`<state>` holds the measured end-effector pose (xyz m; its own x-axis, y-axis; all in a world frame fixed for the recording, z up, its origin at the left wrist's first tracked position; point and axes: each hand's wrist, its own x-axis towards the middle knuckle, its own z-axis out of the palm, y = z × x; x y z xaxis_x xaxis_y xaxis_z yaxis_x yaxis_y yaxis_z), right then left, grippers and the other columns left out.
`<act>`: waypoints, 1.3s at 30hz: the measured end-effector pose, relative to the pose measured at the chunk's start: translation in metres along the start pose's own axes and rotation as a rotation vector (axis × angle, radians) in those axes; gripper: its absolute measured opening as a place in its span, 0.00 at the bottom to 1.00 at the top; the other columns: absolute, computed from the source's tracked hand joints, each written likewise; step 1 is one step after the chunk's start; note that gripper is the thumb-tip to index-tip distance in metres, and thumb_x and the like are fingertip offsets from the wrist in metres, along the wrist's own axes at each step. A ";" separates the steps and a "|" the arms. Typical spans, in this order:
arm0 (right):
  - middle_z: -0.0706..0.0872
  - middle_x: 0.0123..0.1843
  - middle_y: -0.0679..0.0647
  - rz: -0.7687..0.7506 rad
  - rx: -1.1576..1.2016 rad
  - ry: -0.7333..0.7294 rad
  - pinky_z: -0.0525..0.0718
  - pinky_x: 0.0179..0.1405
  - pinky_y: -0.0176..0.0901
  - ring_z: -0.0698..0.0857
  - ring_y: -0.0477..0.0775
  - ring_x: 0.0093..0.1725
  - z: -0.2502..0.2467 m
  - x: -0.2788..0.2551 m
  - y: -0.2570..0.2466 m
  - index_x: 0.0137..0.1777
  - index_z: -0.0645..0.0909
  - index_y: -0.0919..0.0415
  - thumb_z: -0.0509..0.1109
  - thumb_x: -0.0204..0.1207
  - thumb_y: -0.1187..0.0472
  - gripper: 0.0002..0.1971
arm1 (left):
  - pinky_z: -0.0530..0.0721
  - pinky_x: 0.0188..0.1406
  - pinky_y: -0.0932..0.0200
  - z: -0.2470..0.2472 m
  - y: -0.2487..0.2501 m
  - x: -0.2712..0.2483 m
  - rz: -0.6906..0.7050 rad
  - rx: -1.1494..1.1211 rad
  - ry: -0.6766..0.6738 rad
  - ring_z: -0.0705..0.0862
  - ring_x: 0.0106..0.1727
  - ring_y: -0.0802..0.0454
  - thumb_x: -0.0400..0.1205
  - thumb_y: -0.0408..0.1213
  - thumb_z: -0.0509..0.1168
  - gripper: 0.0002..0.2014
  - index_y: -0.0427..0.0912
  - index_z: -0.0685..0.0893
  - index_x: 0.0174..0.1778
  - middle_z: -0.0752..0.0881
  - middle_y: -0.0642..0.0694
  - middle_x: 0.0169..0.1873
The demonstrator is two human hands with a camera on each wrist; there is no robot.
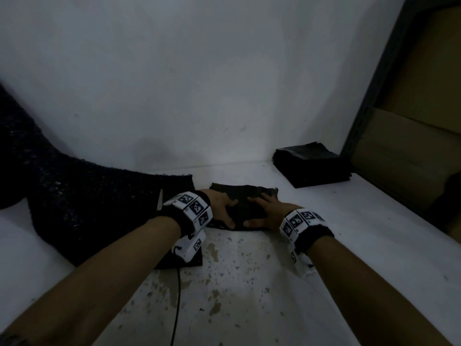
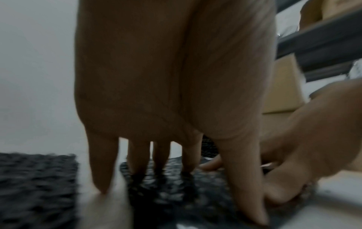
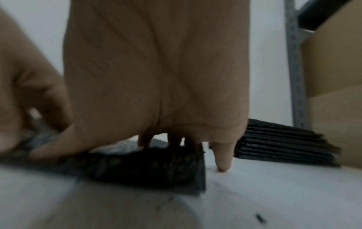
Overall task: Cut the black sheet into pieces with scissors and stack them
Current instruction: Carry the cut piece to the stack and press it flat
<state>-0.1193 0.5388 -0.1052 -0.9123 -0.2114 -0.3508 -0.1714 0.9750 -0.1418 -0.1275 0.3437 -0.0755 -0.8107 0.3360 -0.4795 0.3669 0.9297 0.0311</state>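
Observation:
A cut black piece (image 1: 244,196) lies flat on the white table, mid-frame. My left hand (image 1: 224,208) and right hand (image 1: 262,208) rest side by side on it, fingers straight and thumbs at its near edge. In the left wrist view the fingers (image 2: 139,155) stand on the piece (image 2: 176,193); the right wrist view shows the same piece (image 3: 147,170). The large black sheet (image 1: 74,196) drapes from the left. A scissor blade (image 1: 159,199) shows beside my left wrist. A stack of black pieces (image 1: 311,168) stands at the back right.
A metal shelf with cardboard boxes (image 1: 411,121) borders the table on the right. Another black piece (image 1: 179,263) lies under my left wrist, with a thin cable (image 1: 178,295) running toward me. Dark crumbs and stains (image 1: 224,283) spot the near tabletop. A white wall stands behind.

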 end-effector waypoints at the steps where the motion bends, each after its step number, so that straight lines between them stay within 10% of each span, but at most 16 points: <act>1: 0.46 0.90 0.47 0.007 -0.002 -0.019 0.58 0.84 0.62 0.49 0.59 0.89 -0.004 -0.002 0.002 0.87 0.50 0.36 0.69 0.69 0.25 0.50 | 0.59 0.84 0.47 0.000 -0.002 0.000 -0.018 0.035 -0.018 0.55 0.87 0.44 0.79 0.66 0.66 0.48 0.53 0.48 0.89 0.50 0.45 0.88; 10: 0.78 0.75 0.58 0.220 -0.069 -0.004 0.79 0.67 0.51 0.79 0.60 0.72 -0.038 -0.029 0.021 0.79 0.71 0.52 0.82 0.70 0.47 0.39 | 0.60 0.83 0.46 0.006 -0.012 -0.003 -0.016 0.035 -0.016 0.54 0.87 0.45 0.77 0.68 0.66 0.51 0.53 0.45 0.89 0.46 0.49 0.88; 16: 0.84 0.57 0.60 0.294 0.354 0.093 0.86 0.61 0.51 0.86 0.62 0.62 -0.034 -0.036 0.003 0.62 0.78 0.59 0.74 0.79 0.46 0.20 | 0.58 0.84 0.47 0.008 -0.012 -0.004 -0.012 0.032 0.012 0.53 0.87 0.47 0.77 0.67 0.66 0.51 0.52 0.46 0.89 0.46 0.50 0.88; 22: 0.81 0.38 0.58 0.322 0.821 0.130 0.79 0.17 0.36 0.81 0.52 0.33 -0.039 -0.035 0.003 0.46 0.74 0.64 0.78 0.77 0.65 0.12 | 0.56 0.83 0.49 0.012 -0.015 -0.005 -0.006 -0.039 0.043 0.52 0.87 0.49 0.77 0.66 0.67 0.50 0.52 0.48 0.89 0.47 0.51 0.88; 27: 0.84 0.56 0.68 0.263 1.086 0.210 0.93 0.44 0.58 0.88 0.64 0.50 -0.046 -0.025 0.006 0.61 0.74 0.69 0.80 0.73 0.68 0.21 | 0.71 0.77 0.54 0.005 -0.012 0.000 -0.050 -0.174 0.117 0.69 0.80 0.45 0.78 0.61 0.71 0.45 0.43 0.63 0.86 0.68 0.42 0.82; 34: 0.87 0.45 0.66 -0.011 1.408 0.423 0.89 0.42 0.54 0.86 0.64 0.46 -0.076 -0.015 0.018 0.49 0.84 0.66 0.67 0.77 0.76 0.08 | 0.77 0.66 0.58 -0.008 0.003 0.018 -0.103 -0.807 0.309 0.79 0.71 0.42 0.78 0.70 0.61 0.42 0.43 0.72 0.81 0.78 0.42 0.74; 39: 0.87 0.39 0.63 -0.091 1.574 0.505 0.85 0.28 0.43 0.87 0.61 0.36 -0.100 -0.010 0.050 0.48 0.85 0.66 0.66 0.79 0.77 0.09 | 0.87 0.60 0.46 -0.027 0.011 0.034 -0.087 -1.540 0.292 0.87 0.60 0.39 0.77 0.55 0.75 0.26 0.39 0.81 0.63 0.87 0.40 0.61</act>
<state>-0.1561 0.5966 -0.0160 -0.9959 0.0889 -0.0167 0.0054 -0.1264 -0.9920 -0.1636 0.3691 -0.0674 -0.9274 0.1221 -0.3535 -0.3365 0.1401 0.9312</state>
